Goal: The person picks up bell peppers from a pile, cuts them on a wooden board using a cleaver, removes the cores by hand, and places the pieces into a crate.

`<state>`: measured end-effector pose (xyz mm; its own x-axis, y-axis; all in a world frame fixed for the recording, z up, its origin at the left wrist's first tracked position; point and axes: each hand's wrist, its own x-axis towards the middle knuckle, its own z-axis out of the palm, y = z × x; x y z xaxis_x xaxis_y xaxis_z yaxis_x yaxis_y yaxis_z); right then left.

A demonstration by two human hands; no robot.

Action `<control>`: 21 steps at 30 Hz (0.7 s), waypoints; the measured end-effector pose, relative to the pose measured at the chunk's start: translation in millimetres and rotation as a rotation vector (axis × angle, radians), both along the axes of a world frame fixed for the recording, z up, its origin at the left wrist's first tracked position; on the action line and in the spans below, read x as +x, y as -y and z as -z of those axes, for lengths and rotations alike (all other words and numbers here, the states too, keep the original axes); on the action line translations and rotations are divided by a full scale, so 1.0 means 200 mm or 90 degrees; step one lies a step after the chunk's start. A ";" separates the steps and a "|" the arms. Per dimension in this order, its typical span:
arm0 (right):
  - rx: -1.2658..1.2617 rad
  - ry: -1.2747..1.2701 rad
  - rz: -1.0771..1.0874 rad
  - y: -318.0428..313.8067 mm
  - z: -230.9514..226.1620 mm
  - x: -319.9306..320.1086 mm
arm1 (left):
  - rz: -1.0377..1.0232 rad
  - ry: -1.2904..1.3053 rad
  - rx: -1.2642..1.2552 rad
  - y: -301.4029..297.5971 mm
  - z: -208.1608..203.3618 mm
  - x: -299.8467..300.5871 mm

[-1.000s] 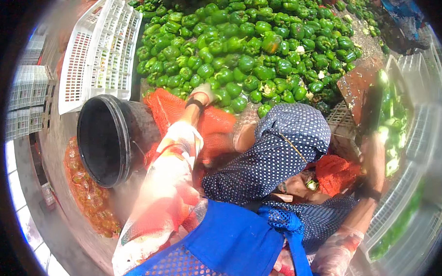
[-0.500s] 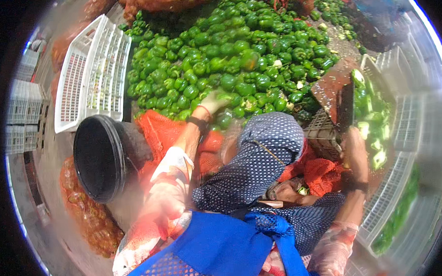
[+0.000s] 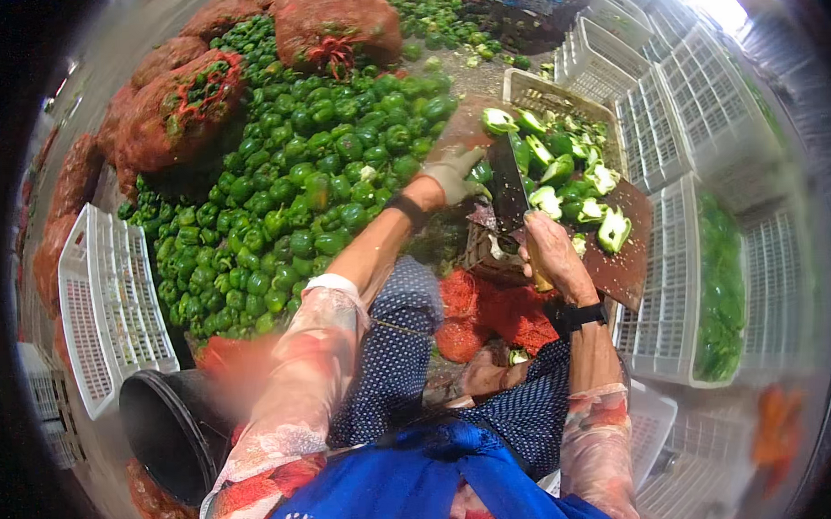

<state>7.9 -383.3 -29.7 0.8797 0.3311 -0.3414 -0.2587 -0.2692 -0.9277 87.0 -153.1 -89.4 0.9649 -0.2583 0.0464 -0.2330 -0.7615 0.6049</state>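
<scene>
My left hand (image 3: 451, 179), in a pale glove, has its fingers around a green bell pepper (image 3: 479, 172) at the left edge of a brown cutting board (image 3: 633, 238). The wide dark blade of a cleaver (image 3: 507, 178) stands just right of that pepper. My right hand (image 3: 559, 257) is closed on the cleaver's handle, its fingers wrapped round it. Right of the blade lie several cut green peppers (image 3: 559, 172), some with pale insides showing. A large heap of whole green peppers (image 3: 294, 190) spreads over the floor to the left.
White plastic crates (image 3: 650, 279) stand along the right, one with green peppers inside. Another white crate (image 3: 106, 302) and a black bucket (image 3: 161, 433) are at the left. Filled red mesh sacks (image 3: 177, 112) lie behind the heap. A crate with scraps (image 3: 556, 94) sits beyond the board.
My left hand has moved from the pepper heap to the board's left edge with a pepper in it. The view has swung right. My right hand still grips the cleaver.
</scene>
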 end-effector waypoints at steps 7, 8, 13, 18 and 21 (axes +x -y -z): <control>0.000 0.084 -0.048 0.04 -0.04 -0.03 | -0.128 -0.034 -0.157 -0.01 0.05 -0.02; -0.051 0.157 -0.075 0.03 -0.05 -0.03 | -0.115 -0.047 -0.144 -0.01 0.03 -0.03; -0.022 -0.028 -0.042 0.05 -0.12 -0.03 | -0.116 -0.017 -0.122 0.00 -0.03 -0.08; 0.024 -0.012 -0.047 0.08 -0.09 -0.01 | -0.109 0.021 -0.070 -0.05 0.00 -0.07; -0.056 0.311 -0.222 0.08 -0.07 0.00 | -0.120 0.013 -0.093 -0.06 0.02 -0.07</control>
<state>8.7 -398.4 -14.8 0.7865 0.6167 0.0347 0.3083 -0.3432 -0.8872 72.7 -140.6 -93.7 0.9940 -0.0624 0.0902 -0.1081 -0.6973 0.7086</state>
